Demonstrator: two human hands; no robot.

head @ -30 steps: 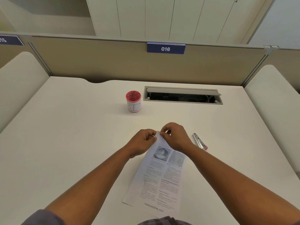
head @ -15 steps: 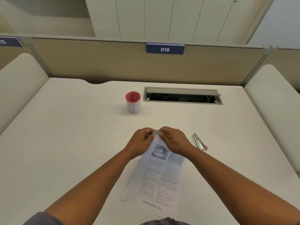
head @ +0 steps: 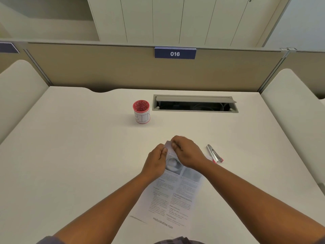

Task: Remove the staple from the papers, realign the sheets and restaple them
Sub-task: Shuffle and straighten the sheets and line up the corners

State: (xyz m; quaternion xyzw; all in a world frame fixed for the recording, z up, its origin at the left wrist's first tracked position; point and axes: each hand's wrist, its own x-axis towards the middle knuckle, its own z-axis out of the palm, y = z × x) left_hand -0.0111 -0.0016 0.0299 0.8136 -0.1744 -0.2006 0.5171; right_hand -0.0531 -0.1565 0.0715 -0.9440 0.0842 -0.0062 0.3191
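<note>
The printed papers (head: pixel 173 196) lie slanted on the white desk (head: pixel 79 155) in front of me, their far top corner lifted off the surface. My left hand (head: pixel 155 162) pinches that corner from the left. My right hand (head: pixel 187 152) has its fingers curled over the same corner from the right, fingertips against the paper. The staple itself is too small to make out. A silver stapler with a pink end (head: pixel 214 154) lies on the desk just right of my right wrist.
A red mesh cup labelled BIN (head: pixel 141 111) stands behind the papers at the middle of the desk. An open cable slot (head: pixel 195 103) sits at the back. A beige partition with sign 016 (head: pixel 175 53) closes off the far edge.
Both hands stayed at the top corner while the corner bent upward and towards me. The right hand's fingers shifted over it and the sheets slid slightly on the desk.
</note>
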